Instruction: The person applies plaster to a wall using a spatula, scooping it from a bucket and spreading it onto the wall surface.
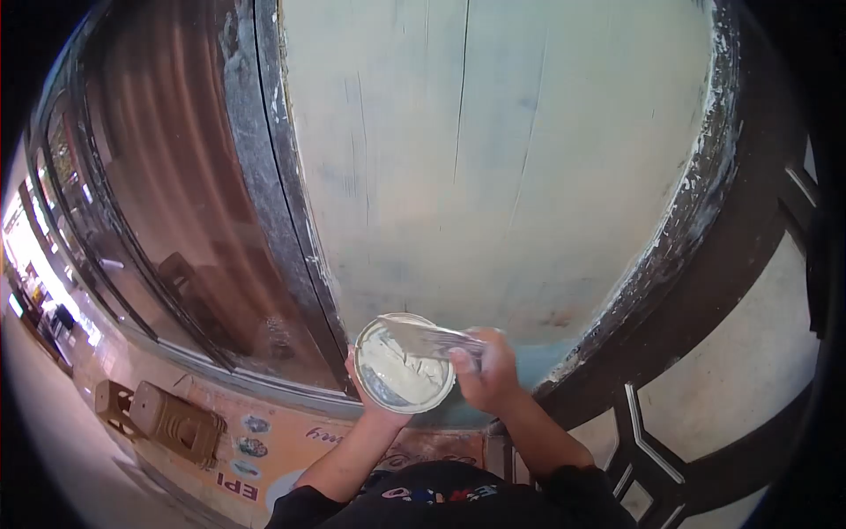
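My left hand [384,416] is wrapped around the side and underside of a round tub [451,381], its fingers mostly hidden behind it. Pale cream putty [414,379] lies inside, smeared across the bottom and up the wall. In my right hand [492,377] is a wide putty knife [423,337], gripped at the handle. Its blade reaches over the tub's far rim and dips toward the putty; motion blurs it a little. Just beyond the tub stands a tall panel [502,159], coated pale, with several thin vertical cracks.
Dark, paint-chipped frames border the panel on the left [264,106] and right [705,176]. Glass [176,194] with a brown curtain behind it is at the left. Brown plastic stools [176,423] stand near an orange printed banner [264,450]. Dark lattice woodwork [652,423] is at the lower right.
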A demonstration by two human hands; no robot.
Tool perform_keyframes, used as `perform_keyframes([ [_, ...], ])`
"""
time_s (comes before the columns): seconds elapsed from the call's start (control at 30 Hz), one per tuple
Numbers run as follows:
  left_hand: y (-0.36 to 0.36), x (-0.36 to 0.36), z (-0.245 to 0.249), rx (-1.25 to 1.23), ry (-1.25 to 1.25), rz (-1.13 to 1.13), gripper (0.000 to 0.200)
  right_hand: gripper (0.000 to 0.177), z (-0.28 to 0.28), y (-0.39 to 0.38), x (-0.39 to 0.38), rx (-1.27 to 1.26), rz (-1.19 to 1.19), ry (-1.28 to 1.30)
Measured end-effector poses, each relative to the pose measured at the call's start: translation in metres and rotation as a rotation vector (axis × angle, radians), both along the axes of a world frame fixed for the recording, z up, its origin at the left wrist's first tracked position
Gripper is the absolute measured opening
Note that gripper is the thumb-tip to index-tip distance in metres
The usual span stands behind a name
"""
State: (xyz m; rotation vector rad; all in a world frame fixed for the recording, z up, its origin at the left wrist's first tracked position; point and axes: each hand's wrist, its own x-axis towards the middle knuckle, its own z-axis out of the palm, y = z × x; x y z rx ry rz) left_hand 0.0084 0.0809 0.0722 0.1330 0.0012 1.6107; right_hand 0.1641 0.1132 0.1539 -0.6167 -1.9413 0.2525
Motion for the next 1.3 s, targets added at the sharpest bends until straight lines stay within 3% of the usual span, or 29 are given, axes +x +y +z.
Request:
perform_keyframes([
  [0.07, 0.002, -0.011, 0.005, -0.031, 0.08, 0.032, 0.07, 0.024, 0.008, 0.003, -0.014, -0.072, 0.089, -0.125],
  [0.2, 0.008, -0.03, 0.009, -0.039, 0.078, -0.015, 0.069, 0.023, 0.006, 0.002, -0.028, -0.107, 0.012, 0.087],
  [0.3, 0.016, -0.045, -0.001, -0.007, 0.092, -0.042, 0.069, 0.024, 0.01, 0.006, -0.04, -0.198, 0.02, -0.113],
  [0.47, 0.016, -0.058, 0.013, 0.06, 0.069, -0.076, 0.07, 0.027, 0.013, 0.018, -0.046, -0.308, 0.026, 0.243],
  [0.53, 0.013, -0.061, 0.015, 0.079, 0.038, -0.116, 0.071, 0.031, 0.025, 0.03, -0.052, -0.362, 0.22, 0.59],
  [0.63, 0.013, -0.065, 0.013, 0.065, 0.028, -0.166, 0.075, 0.035, 0.041, 0.039, -0.055, -0.405, 0.32, 0.801],
  [0.73, 0.009, -0.068, 0.008, 0.094, 0.057, -0.158, 0.08, 0.042, 0.05, 0.047, -0.051, -0.364, 0.291, 0.775],
  [0.8, 0.007, -0.069, 0.005, 0.092, 0.035, -0.163, 0.08, 0.041, 0.07, 0.048, -0.05, -0.273, 0.311, 0.721],
  [0.87, 0.004, -0.069, 0.007, 0.094, 0.031, -0.142, 0.074, 0.039, 0.1, 0.048, -0.047, -0.071, 0.109, 0.574],
  [0.93, 0.001, -0.071, 0.007, 0.113, 0.071, -0.137, 0.074, 0.025, 0.139, 0.046, -0.048, 0.172, 0.017, 0.548],
  [0.97, 0.0, -0.072, 0.004, 0.105, 0.064, -0.124, 0.073, 0.024, 0.156, 0.059, -0.04, 0.402, -0.136, 0.434],
  [1.03, -0.003, -0.072, 0.0, 0.089, 0.047, -0.105, 0.073, 0.024, 0.195, 0.069, -0.038, 0.584, -0.238, 0.413],
  [1.3, -0.006, -0.073, -0.012, 0.07, 0.028, -0.06, 0.076, 0.022, 0.306, 0.086, -0.056, 0.948, -0.216, 0.37],
])
